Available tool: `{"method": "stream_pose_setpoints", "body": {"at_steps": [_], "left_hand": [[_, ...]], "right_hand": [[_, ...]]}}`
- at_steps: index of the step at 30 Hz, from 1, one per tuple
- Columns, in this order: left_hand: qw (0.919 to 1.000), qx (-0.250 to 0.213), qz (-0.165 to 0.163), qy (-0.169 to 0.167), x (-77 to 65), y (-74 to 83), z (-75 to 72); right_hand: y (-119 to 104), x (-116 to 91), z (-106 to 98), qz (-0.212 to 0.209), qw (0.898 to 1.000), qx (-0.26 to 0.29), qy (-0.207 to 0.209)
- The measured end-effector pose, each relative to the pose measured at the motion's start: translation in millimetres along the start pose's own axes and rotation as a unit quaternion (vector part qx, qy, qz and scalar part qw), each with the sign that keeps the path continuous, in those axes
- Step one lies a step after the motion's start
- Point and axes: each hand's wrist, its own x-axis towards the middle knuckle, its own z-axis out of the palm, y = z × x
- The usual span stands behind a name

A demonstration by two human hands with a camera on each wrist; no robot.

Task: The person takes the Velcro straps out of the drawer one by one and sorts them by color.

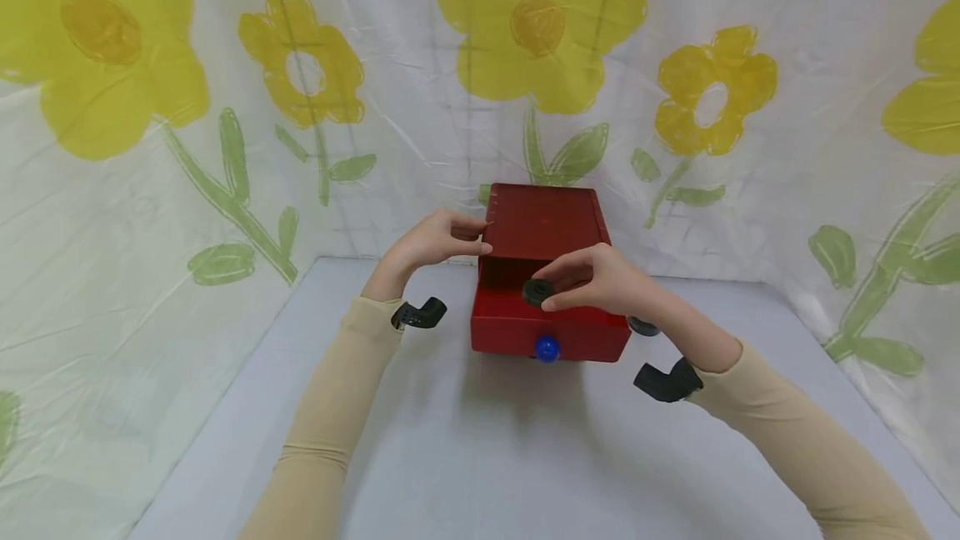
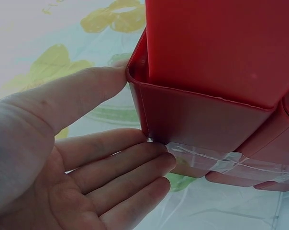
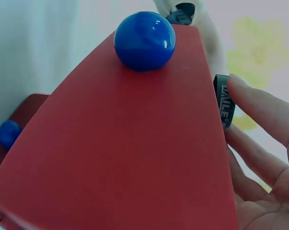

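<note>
A red drawer box (image 1: pixel 547 219) stands on the table with its lower drawer (image 1: pixel 517 336) pulled out; a blue ball knob (image 1: pixel 547 349) sits on the drawer front. My right hand (image 1: pixel 592 277) pinches a small black ring (image 1: pixel 537 291) between thumb and fingers, above the drawer. White lettering runs along the ring's rim (image 3: pixel 224 101) in the right wrist view. My left hand (image 1: pixel 438 240) touches the box's left side near its front edge. In the left wrist view, the thumb and fairly straight fingers (image 2: pixel 125 165) meet the box casing (image 2: pixel 197 115).
Another dark round thing (image 1: pixel 643 326) lies right of the drawer, partly hidden by my right arm. A second blue knob (image 3: pixel 9 134) shows in the right wrist view. Behind the white table (image 1: pixel 480 457) hangs a flower-patterned curtain (image 1: pixel 405 132).
</note>
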Motion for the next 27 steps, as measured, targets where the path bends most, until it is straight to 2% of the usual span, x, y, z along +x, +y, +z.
{"method": "stream_pose_setpoints", "body": {"at_steps": [7,27], "left_hand": [[1.0000,0.001,0.006,-0.004,-1.0,0.5,-0.5],[1.0000,0.007,-0.002,0.000,1.5,-1.8,0.9]], "right_hand": [[6,-13,-10,0.016,1.000,-0.012,0.021],[29,-48,-35,0.074,0.995,-0.027,0.067]]}}
